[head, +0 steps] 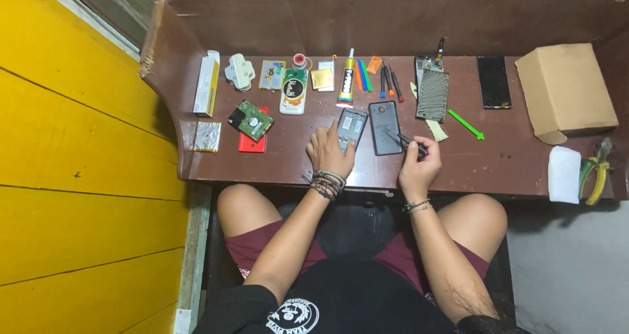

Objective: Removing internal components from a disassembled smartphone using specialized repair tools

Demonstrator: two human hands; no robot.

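My left hand (327, 152) rests on the brown table (511, 160), its fingers pressing the lower end of a grey opened phone body (352, 126). Just right of it lies a dark phone back cover (384, 126). My right hand (419, 164) grips thin metal tweezers (401, 136) whose tips reach onto that dark cover. Both wrists wear bead bracelets.
Along the back lie a glue tube (346, 80), several coloured pry tools and screwdrivers (380, 77), a grey ribbed part (432, 95), a black phone (493, 82) and a cardboard box (565, 88). A green pry stick (466, 124), white cloth (563, 173), pliers (595, 170), hard drive (251, 120).
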